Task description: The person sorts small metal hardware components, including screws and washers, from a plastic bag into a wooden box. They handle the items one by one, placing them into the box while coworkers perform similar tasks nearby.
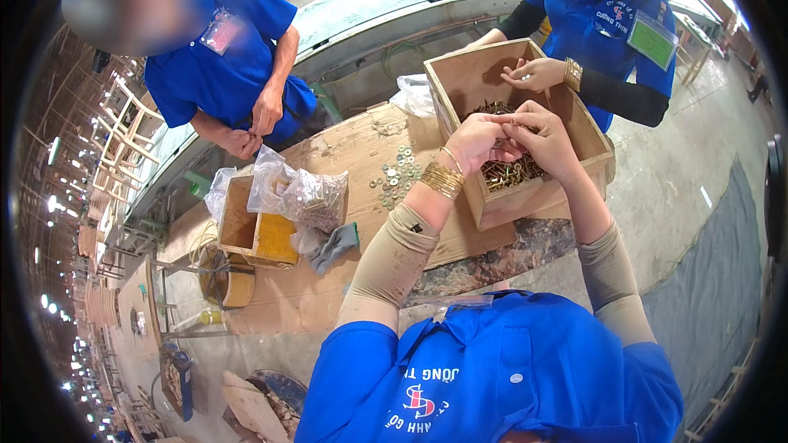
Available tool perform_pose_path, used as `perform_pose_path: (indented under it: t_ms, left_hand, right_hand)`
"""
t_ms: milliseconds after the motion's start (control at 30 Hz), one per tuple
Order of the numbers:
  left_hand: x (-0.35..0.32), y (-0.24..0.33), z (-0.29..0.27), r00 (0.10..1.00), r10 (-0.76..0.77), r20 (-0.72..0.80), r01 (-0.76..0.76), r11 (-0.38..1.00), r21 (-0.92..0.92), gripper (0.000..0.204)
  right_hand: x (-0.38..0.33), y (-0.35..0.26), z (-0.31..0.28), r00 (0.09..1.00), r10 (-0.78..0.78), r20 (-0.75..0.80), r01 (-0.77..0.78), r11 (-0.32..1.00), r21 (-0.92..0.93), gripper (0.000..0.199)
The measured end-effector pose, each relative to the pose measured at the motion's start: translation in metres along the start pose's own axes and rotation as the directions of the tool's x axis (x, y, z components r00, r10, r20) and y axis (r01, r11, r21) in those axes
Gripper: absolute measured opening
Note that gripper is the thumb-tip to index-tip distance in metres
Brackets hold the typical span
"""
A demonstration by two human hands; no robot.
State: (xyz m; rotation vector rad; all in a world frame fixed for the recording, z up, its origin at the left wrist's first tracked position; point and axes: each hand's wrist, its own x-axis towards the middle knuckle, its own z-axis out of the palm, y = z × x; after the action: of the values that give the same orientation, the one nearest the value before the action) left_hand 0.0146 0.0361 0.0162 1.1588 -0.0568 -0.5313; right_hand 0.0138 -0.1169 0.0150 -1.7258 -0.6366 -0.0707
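Observation:
My left hand (478,144), with gold bangles at the wrist, meets my right hand (543,138) above a wooden box (538,203). The fingers of both are pinched together, tip to tip. Whatever they hold between them is too small and too covered to make out. Inside the box, beneath my hands, lies a heap of brass-coloured bolts (515,174). A co-worker's hand (538,74) reaches over the box's far right side, palm up, with small pale pieces on it.
Loose round washers (400,171) lie on the cardboard-covered table (373,127). To their left are a clear plastic bag (316,197) of hardware, a smaller wooden box (238,217) and a grey glove (335,246). Another person's hands (254,127) meet at the table's far left.

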Motion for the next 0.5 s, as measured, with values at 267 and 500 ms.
perform_pose_path:
  t_ms: [267, 500]
  left_hand:
    - [0.006, 0.005, -0.002, 0.997, 0.011, 0.082, -0.01, 1.0, -0.02, 0.017]
    - [0.008, 0.002, -0.005, 0.996, -0.009, -0.084, 0.017, 0.994, 0.103, 0.019]
  right_hand:
    - [0.001, 0.013, -0.007, 0.975, 0.21, -0.071, -0.189, 0.954, 0.231, 0.022]
    - [0.01, 0.0, -0.018, 0.899, 0.431, -0.083, -0.215, 0.598, 0.772, 0.02]
